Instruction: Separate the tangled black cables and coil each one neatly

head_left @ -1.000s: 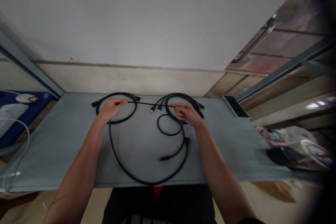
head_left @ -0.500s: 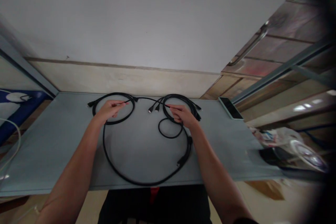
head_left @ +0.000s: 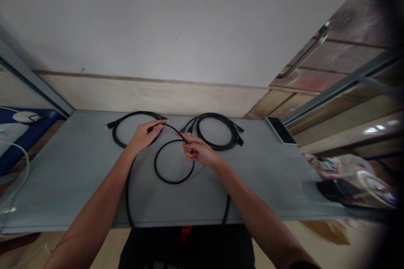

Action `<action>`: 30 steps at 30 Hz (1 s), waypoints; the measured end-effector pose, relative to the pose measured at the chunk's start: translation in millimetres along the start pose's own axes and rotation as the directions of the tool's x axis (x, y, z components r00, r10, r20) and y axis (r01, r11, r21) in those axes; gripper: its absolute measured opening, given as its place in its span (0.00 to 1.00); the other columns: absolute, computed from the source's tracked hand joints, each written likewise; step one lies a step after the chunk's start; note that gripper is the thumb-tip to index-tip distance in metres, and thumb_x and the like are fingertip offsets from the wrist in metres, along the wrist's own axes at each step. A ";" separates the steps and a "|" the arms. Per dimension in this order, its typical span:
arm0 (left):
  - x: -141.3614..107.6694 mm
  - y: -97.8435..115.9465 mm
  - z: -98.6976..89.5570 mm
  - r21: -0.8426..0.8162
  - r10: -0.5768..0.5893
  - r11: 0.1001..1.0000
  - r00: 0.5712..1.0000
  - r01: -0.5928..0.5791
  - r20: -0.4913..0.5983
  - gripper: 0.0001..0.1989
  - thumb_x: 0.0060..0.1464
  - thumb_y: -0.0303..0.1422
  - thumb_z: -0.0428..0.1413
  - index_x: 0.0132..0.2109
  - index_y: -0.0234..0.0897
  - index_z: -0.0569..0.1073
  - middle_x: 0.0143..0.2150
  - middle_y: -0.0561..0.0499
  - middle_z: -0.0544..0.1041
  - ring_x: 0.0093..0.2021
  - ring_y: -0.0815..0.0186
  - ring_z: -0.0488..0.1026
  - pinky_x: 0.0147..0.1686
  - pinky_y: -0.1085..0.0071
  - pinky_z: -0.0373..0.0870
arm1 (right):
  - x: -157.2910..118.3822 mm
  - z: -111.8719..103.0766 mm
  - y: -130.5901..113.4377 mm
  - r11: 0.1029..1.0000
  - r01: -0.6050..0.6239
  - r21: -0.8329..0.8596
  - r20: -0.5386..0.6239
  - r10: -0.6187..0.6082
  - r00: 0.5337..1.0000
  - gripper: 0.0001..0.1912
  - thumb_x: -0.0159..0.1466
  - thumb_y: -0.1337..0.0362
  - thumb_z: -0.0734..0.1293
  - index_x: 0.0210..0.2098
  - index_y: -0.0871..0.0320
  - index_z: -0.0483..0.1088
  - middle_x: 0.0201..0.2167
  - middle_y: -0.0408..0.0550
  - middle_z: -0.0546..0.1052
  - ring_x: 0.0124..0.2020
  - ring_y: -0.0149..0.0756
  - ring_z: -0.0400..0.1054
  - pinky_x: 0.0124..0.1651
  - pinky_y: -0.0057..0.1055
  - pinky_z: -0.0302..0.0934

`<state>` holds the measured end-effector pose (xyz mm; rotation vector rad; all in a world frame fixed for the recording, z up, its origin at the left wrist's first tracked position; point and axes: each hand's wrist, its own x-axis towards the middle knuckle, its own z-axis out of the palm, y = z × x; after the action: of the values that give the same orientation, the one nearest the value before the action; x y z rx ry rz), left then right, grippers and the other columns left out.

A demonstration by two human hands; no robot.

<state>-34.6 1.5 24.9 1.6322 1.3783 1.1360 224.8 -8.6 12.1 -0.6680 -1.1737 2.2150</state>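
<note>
A black cable (head_left: 175, 183) runs between my two hands and forms a loop below them. My left hand (head_left: 147, 133) pinches one stretch of it, over the right side of a coiled black cable (head_left: 117, 141) at the left. My right hand (head_left: 198, 150) grips the cable and the top of the loop, fingers closed. Longer parts of the cable hang down over the table's front edge on both sides. Another coiled black cable (head_left: 233, 141), with plugs at its ends, lies just beyond my right hand.
The grey table (head_left: 271, 180) stands against a pale wall. A phone (head_left: 280, 130) lies at its back right. Beyond the right end are a plastic bag (head_left: 350, 164) and a blurred dark object (head_left: 333, 190). Something blue (head_left: 41, 128) stands at the left.
Both hands have come closer together, my right hand moving left and toward me. The small loop has grown and shifted left. The lower part of the cable now drops over the front edge.
</note>
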 end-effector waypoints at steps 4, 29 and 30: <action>0.5 -1.8 3.9 -0.154 -0.107 0.982 0.994 0.108 0.019 0.21 0.52 0.46 0.59 0.46 0.35 0.81 0.18 0.55 0.66 0.17 0.72 0.57 0.17 0.75 0.50 | -3.5 -9.4 -9.8 0.998 0.063 0.010 -0.055 -0.062 0.997 0.29 0.61 0.68 0.65 0.62 0.54 0.64 0.21 0.34 0.49 0.20 0.25 0.39 0.22 0.25 0.37; 9.3 -18.6 -53.3 -0.542 -0.341 0.823 0.910 0.169 -0.234 0.13 0.44 0.40 0.66 0.31 0.36 0.74 0.15 0.64 0.50 0.14 0.78 0.44 0.14 0.76 0.43 | -50.0 -90.9 -64.8 0.968 0.146 -0.204 -0.395 -0.218 0.893 0.23 0.55 0.67 0.68 0.51 0.63 0.72 0.20 0.34 0.52 0.18 0.23 0.38 0.19 0.26 0.32; 8.9 -18.1 -51.5 -0.547 -0.337 0.816 0.922 0.185 -0.190 0.13 0.44 0.40 0.65 0.31 0.36 0.73 0.14 0.64 0.50 0.13 0.78 0.44 0.14 0.76 0.43 | -50.3 -91.6 -65.1 0.965 0.157 -0.208 -0.415 -0.233 0.880 0.23 0.54 0.66 0.68 0.51 0.62 0.72 0.20 0.34 0.51 0.18 0.23 0.37 0.19 0.26 0.32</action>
<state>-88.7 12.4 28.7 0.8844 1.2660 1.4518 335.4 42.4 30.6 -1.0082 -1.1395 1.6898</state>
